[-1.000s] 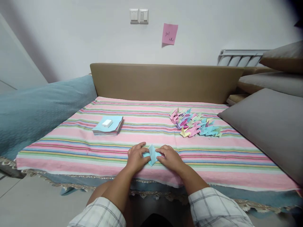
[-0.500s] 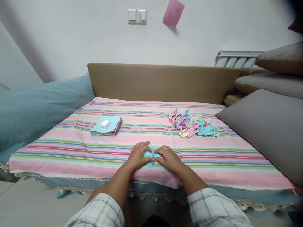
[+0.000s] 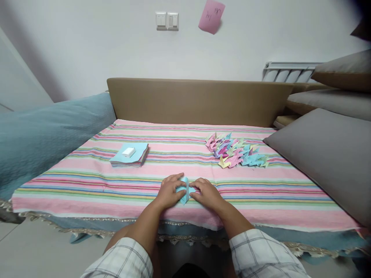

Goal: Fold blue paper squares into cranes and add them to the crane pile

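A small piece of folded light-blue paper [image 3: 184, 197] lies on the striped cloth near its front edge, between my two hands. My left hand [image 3: 171, 190] grips its left side, with thumb and fingers on the paper. From the right, my right hand [image 3: 205, 193] pinches the paper's right part between thumb and fingertips. A raised fold runs up the middle of the paper. My fingers cover parts of both sides.
A stack of coloured paper sheets [image 3: 127, 160] with a small white block [image 3: 128, 152] on top sits to the left. Several folded paper cranes [image 3: 232, 152] cluster at the right on the striped cloth [image 3: 176, 158]. Grey cushions [image 3: 324, 154] border the right side.
The paper's middle now shows a raised fold, where it looked flatter and more spread before. My hands have stayed in nearly the same place.
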{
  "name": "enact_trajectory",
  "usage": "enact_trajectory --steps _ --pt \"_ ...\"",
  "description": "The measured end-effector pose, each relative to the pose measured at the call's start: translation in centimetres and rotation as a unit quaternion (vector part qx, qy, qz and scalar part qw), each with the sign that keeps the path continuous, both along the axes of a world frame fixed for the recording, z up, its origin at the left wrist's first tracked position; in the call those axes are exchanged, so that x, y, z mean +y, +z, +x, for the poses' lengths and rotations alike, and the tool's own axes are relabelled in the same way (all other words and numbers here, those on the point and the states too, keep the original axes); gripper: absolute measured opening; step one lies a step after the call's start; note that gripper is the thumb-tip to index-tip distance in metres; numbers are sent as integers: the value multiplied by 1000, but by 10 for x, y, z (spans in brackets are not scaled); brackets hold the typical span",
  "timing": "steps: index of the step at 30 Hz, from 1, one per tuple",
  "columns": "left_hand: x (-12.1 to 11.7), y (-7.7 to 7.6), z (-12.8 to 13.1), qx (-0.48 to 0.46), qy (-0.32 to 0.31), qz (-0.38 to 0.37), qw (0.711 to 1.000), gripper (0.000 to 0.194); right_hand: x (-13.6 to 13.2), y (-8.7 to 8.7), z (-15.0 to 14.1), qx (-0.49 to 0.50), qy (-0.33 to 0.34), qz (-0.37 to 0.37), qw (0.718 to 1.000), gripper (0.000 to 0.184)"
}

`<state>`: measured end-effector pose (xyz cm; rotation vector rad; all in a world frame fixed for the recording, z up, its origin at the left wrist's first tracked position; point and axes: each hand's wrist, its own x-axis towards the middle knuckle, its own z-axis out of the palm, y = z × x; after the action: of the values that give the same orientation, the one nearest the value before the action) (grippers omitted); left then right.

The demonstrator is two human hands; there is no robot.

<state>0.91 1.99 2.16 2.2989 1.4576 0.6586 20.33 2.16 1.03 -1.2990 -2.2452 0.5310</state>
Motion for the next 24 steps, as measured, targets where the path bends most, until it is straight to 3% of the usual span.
enact_trajectory --steps 7,13,24 --pt "-1 5 -3 -9 -33 -22 999 29 0 0 0 5 -2 6 1000 27" --pt "-3 8 -6 10 -72 -34 997 70 -1 3 0 -14 -8 -1 1000 27" --pt "3 -1 -7 -26 -55 14 998 56 0 2 0 -13 -3 1 1000 29"
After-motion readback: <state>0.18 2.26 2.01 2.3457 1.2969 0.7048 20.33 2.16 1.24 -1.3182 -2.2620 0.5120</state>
